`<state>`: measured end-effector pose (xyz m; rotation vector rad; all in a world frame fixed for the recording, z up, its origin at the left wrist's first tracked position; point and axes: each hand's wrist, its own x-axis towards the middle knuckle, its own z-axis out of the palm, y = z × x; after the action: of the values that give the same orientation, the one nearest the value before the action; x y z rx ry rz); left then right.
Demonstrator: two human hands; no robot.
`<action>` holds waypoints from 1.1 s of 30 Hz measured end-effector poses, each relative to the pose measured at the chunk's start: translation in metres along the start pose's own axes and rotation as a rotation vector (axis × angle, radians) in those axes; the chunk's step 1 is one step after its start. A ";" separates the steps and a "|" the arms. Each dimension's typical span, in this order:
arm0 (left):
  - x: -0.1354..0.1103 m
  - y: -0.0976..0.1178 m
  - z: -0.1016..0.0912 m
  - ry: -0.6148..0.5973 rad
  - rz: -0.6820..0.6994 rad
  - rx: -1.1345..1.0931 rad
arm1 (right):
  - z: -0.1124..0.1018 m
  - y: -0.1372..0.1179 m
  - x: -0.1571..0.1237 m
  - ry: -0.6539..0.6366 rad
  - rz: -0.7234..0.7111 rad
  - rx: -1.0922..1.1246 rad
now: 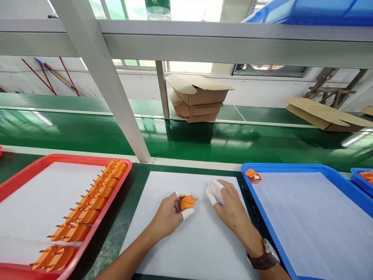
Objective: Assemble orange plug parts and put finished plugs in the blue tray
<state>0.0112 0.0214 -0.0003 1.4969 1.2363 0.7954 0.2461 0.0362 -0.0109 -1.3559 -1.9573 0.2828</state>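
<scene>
Between fingers (186,213) of the left hand (167,216) sits an orange part (187,202).

Both trays look like smooth moulded plastic with a slight sheen, the red tray (17,175) and the blue tray (291,168), each lined with matt white paper. There's the same matt finish on the paper sheet (189,249) on the table. The orange part (188,202) in the left hand (167,216) is smooth plastic with thin metal pins. The white fingertip covers (212,193) look matt, rubber or cloth, can't tell. The green conveyor belt (204,140) is super glossy. The cardboard boxes (198,99) are dull brown.
</scene>
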 end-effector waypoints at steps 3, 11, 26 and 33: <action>0.001 -0.001 -0.001 0.028 -0.022 -0.115 | 0.007 0.004 -0.002 -0.041 -0.054 -0.094; 0.003 0.006 0.001 -0.054 -0.060 -0.370 | 0.019 -0.033 -0.007 -0.006 -0.167 0.523; 0.001 -0.002 0.007 0.060 -0.040 -0.199 | 0.017 -0.039 -0.012 -0.021 -0.408 0.316; 0.000 0.011 -0.002 -0.030 -0.049 -0.343 | 0.014 -0.040 -0.012 -0.049 -0.414 0.295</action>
<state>0.0128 0.0217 0.0102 1.1917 1.0491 0.8983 0.2100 0.0118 -0.0043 -0.7437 -2.0848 0.3879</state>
